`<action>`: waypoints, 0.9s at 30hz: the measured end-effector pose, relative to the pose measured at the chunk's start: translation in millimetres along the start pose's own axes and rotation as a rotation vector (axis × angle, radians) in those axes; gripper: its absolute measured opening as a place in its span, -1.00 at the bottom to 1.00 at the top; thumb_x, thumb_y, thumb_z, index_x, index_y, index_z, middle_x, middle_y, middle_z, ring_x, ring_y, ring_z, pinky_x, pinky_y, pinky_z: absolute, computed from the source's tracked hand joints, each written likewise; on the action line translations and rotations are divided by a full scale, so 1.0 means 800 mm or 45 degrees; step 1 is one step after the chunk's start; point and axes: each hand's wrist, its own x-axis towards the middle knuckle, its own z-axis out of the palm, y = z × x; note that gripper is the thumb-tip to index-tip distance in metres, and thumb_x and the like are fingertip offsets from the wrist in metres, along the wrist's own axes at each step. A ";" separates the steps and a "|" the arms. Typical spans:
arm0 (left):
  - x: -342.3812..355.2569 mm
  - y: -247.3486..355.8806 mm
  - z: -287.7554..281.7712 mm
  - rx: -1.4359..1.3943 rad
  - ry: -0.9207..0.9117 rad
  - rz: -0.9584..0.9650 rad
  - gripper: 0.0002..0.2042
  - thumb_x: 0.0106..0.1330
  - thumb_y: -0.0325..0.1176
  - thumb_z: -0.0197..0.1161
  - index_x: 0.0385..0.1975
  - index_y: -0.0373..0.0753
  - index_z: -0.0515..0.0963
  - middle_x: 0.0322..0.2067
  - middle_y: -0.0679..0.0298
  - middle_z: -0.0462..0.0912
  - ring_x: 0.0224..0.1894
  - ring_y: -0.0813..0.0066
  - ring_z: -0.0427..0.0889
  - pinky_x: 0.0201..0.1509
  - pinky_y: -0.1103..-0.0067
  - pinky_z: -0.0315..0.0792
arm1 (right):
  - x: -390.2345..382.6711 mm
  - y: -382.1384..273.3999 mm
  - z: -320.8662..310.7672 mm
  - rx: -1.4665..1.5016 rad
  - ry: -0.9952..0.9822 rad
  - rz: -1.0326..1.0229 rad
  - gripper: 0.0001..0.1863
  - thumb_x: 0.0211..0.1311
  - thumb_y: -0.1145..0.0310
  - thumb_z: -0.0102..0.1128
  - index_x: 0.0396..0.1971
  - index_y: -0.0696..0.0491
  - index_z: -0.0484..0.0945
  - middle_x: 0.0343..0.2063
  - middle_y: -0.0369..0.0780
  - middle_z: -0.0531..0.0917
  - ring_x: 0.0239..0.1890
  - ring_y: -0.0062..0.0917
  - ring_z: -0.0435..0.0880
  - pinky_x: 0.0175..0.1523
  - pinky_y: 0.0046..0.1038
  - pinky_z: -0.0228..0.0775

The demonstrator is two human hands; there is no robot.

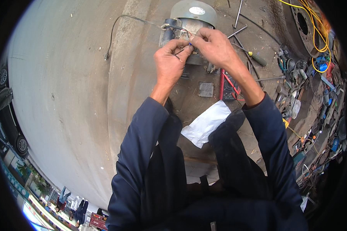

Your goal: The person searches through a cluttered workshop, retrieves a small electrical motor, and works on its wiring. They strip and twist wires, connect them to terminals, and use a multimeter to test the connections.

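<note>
Left hand (169, 63): fingers clamped on thin black plastic-insulated wire (179, 51) over grey rounded metal motor (181, 10); long axis diagonal, loose end points lower left. Right hand (216, 48): fingers together, grip hidden.

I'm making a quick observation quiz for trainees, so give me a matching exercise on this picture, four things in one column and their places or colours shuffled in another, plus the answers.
Column one
1. Thin wires
2. White sheet
3. Yellow cord
4. Multimeter

Column two
A. Looped at the upper right of the picture
B. Red along its edge, with a dark face
C. At the fingertips of the left hand and right hand
D. Lying between the person's legs

Right pairs: 1-C, 2-D, 3-A, 4-B.
</note>
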 end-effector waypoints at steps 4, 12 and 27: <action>-0.003 0.001 -0.003 0.056 -0.003 -0.035 -0.84 0.34 -0.52 0.48 -0.14 -0.39 0.74 -0.40 0.47 0.69 -0.38 0.82 0.50 -0.29 0.79 0.36 | -0.062 0.024 0.004 0.229 0.256 -0.050 -0.68 0.42 0.20 0.22 -0.24 0.22 0.64 -0.49 0.02 0.70 -0.43 -0.11 0.71 -0.24 -0.14 0.48; -0.011 0.005 0.002 0.046 0.052 0.074 -0.84 0.38 -0.52 0.44 -0.12 -0.42 0.71 -0.44 0.47 0.66 -0.41 0.82 0.47 -0.31 0.79 0.36 | -0.071 0.087 0.004 -0.013 0.496 0.066 -0.48 0.28 0.19 0.36 0.11 0.20 0.52 -0.07 -0.01 0.66 -0.07 -0.15 0.70 0.05 -0.17 0.55; -0.012 -0.002 0.006 0.122 0.153 -0.014 -0.83 0.37 -0.48 0.46 -0.11 -0.37 0.72 -0.51 0.53 0.59 -0.44 0.85 0.42 -0.33 0.79 0.30 | -0.024 0.083 -0.015 -0.198 0.603 -0.519 -0.56 0.09 0.45 0.43 -0.01 0.11 0.50 -0.09 -0.05 0.60 -0.01 -0.05 0.64 0.03 -0.10 0.55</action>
